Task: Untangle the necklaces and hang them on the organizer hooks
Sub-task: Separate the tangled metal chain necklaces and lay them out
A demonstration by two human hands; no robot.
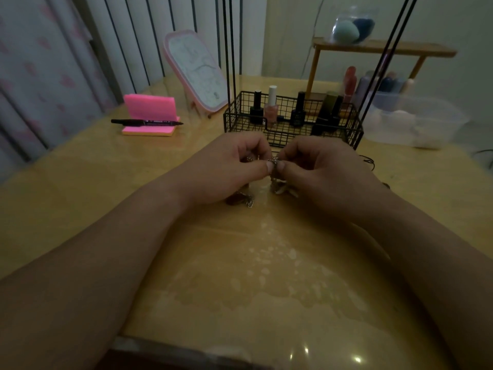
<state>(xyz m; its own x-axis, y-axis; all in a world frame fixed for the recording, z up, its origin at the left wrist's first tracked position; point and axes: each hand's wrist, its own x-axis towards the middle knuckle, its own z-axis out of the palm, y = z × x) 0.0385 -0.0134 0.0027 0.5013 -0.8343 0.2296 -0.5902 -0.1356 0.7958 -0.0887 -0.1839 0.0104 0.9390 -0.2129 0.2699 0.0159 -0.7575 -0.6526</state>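
A: The black rods [227, 62] rise from the wire basket [290, 129], and their hooks are above the view. Nothing hangs on the part of the rods that shows, so I judge that the hanging is not yet begun.

B: Your left grip [234, 166] is just in front of the basket, on your side of its front wall. The fingers are curled in. Thumb and forefinger pinch the necklaces [272, 162] at a thin silver chain. Below this grip a dark pendant [238, 197] lies on the counter [240, 263].

A: The knot sits between your two thumbs, in front of the basket's middle. The short piece of chain there runs from left to right, almost level, along the basket's front wall. The rest falls from it down to the counter, where a pale pendant [280, 189] lies.

B: Your right grip [320, 169] is closed in the same way and pinches the knot from the other side. The two thumb tips almost touch, so both grips are equally near to the tangle.

A: I think the next move depends on this axis. You should draw the grips apart sideways, along the basket's front, and not toward the basket. Which chain carries which pendant, I cannot tell.
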